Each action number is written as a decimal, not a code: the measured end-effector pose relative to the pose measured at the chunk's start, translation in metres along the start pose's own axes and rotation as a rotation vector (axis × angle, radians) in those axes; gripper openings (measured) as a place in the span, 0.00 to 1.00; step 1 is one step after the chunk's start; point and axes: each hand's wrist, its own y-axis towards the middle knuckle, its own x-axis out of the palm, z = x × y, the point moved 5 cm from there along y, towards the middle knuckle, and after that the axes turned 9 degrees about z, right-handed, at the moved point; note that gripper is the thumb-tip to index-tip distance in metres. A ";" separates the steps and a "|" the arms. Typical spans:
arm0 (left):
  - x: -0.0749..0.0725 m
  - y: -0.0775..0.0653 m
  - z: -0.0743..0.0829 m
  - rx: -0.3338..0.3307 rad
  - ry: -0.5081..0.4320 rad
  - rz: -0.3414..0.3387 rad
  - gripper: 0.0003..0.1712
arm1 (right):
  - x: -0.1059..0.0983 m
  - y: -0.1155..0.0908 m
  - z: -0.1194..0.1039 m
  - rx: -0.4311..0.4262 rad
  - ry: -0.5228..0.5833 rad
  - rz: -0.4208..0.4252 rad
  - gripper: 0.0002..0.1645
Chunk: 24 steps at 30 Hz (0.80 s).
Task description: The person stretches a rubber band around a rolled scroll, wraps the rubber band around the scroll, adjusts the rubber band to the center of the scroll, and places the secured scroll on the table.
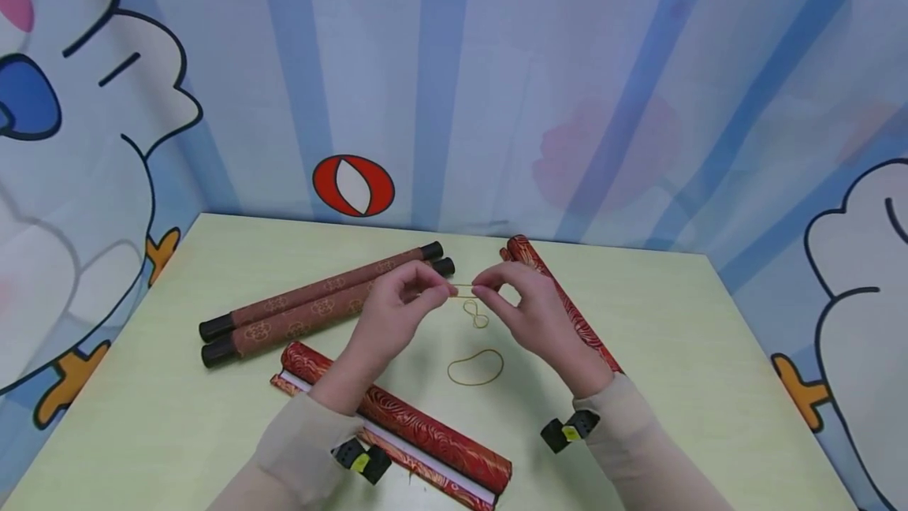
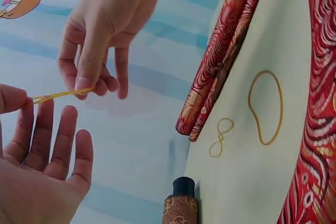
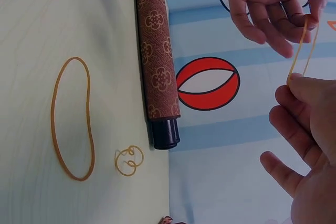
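Between my two hands a yellow rubber band (image 3: 298,51) is drawn out into two strands above the table. My left hand (image 1: 397,307) pinches one end between thumb and forefinger, its other fingers loosely spread in the left wrist view. The opposite end is pinched by my right hand (image 1: 530,307). Below them on the table lie a twisted rubber band (image 1: 476,314) in a figure-eight and, nearer me, a larger looped rubber band (image 1: 475,367).
Two brown patterned rolls (image 1: 312,307) with black ends lie side by side at the left. A red patterned roll (image 1: 440,432) lies in front, partly under my left forearm. Another red roll (image 1: 567,298) lies behind my right hand. A printed curtain (image 1: 482,101) hangs behind the table.
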 end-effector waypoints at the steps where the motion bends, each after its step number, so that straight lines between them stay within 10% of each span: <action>1: 0.000 0.000 0.000 -0.009 -0.025 0.000 0.04 | 0.001 0.000 0.000 0.001 0.008 0.000 0.05; 10: 0.003 0.001 0.000 -0.057 -0.218 -0.037 0.05 | 0.013 -0.002 0.002 0.008 0.089 -0.005 0.05; 24: 0.012 0.001 0.008 -0.030 -0.534 -0.201 0.13 | 0.018 -0.003 0.003 0.244 0.391 -0.048 0.08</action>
